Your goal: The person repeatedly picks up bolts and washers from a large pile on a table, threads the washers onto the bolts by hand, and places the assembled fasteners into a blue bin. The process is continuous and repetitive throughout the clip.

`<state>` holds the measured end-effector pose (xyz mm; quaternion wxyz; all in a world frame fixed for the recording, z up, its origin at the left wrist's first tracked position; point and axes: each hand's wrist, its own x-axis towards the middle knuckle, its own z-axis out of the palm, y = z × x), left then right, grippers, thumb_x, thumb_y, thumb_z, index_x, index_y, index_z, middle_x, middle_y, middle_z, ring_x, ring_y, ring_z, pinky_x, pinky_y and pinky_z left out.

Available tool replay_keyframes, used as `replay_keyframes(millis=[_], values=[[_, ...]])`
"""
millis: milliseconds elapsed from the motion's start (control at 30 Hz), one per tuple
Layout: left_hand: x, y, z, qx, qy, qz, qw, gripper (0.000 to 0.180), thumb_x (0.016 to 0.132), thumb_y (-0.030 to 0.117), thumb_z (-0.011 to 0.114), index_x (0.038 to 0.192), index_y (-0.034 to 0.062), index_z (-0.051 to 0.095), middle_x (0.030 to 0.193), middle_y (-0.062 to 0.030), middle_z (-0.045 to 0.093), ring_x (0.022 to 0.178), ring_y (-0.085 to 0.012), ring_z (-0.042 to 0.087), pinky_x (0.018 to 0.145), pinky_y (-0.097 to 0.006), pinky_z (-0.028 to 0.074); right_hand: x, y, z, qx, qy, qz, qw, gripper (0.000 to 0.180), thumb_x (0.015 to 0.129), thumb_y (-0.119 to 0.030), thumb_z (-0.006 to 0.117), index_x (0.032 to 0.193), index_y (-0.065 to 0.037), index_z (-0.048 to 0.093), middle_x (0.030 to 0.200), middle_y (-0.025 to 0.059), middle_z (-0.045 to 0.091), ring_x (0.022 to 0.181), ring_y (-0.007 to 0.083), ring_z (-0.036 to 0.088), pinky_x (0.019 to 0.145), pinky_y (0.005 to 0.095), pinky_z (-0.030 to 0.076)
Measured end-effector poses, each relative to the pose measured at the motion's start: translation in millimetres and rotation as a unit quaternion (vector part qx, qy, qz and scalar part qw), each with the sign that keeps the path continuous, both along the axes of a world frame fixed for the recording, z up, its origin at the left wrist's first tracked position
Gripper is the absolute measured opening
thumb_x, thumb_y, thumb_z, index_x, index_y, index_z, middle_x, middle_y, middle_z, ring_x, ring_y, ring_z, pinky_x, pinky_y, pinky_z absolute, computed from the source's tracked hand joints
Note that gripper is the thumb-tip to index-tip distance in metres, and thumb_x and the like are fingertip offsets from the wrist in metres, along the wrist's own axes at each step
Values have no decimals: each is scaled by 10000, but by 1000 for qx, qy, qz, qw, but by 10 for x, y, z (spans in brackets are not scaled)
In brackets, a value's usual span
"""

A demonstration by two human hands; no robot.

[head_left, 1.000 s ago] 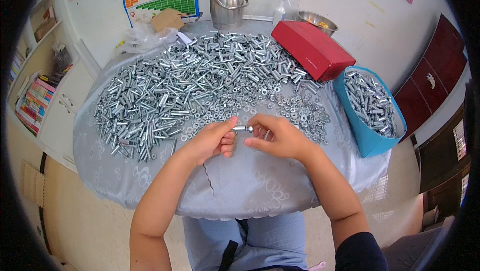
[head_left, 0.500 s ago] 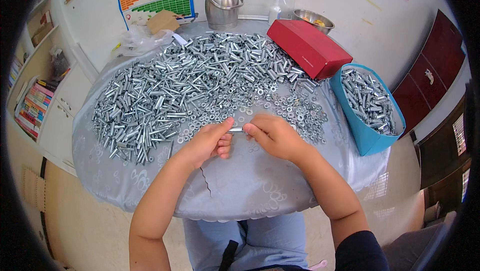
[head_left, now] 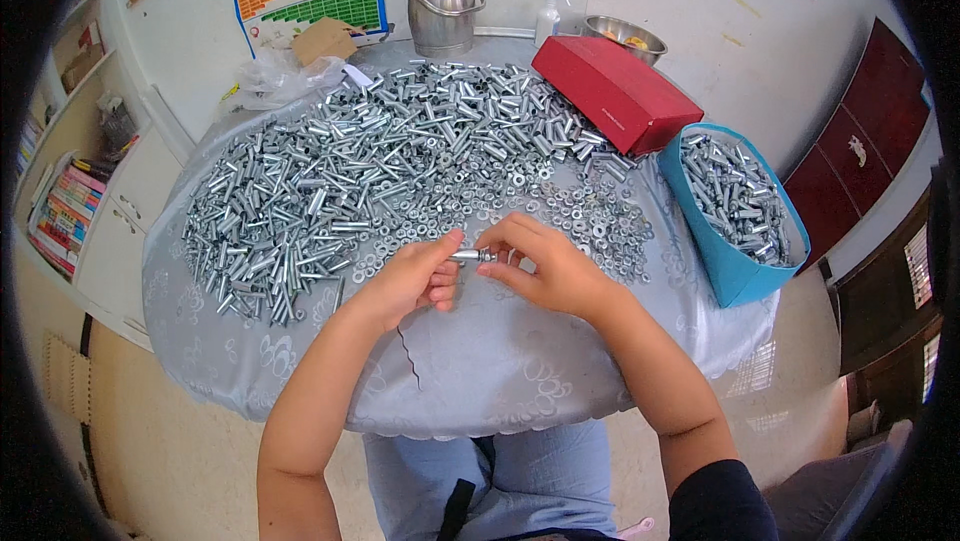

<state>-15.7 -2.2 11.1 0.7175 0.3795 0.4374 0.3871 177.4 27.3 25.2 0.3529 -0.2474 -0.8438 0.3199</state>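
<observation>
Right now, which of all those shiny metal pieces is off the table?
The one small metal piece pinched between the left hand and right hand. The heap lies on the table.

A red box (head_left: pixel 614 91) is lying beside a blue bin (head_left: pixel 735 271) of bolts; a steel pot (head_left: pixel 441 9), spray bottle (head_left: pixel 548 17) and bowl (head_left: pixel 624 39) are standing behind.

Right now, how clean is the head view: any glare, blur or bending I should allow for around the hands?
Head view: even daylight, soft shadows under the left hand and right hand; the small metal bolt between them is sharp; the heap of metal sleeves glints, so single pieces merge; fisheye bends the table edge and rim, corners black.
</observation>
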Motion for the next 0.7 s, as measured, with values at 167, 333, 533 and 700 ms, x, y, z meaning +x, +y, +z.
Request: replay_keyframes(millis=[167,333,533,700], values=[[15,-7,3,5,16,-31,999,444,870,453,496,613,137,318,567,41,289,497,-96,338,476,-259,342,73,77,-36,60,-126,-14,990,187,819,-200,597,886,-31,549,796,114,540,699,267,549,584,342,439],[3,-12,13,4,-1,-11,1000,445,870,462,490,613,136,329,567,42,291,501,-94,347,481,-258,349,21,13,-2,105,-93,-28,990,210,844,-250,554,901,-48,550,821,118,559,760,304,560,611,364,448],[40,-25,22,-14,10,-11,1000,423,871,457,491,645,114,393,567,46,290,498,-85,339,491,-254,354,14,-20,-8,40,-103,-34,993,234,834,-289,557,870,-58,560,801,110,565,748,308,561,612,379,450],[42,-28,24,-11,0,-27,1000,414,869,459,493,671,102,421,568,50,286,493,-82,322,492,-257,351,-1,23,-50,165,-118,-47,978,234,807,-284,592,826,-51,581,751,105,555,717,298,556,611,365,444]])
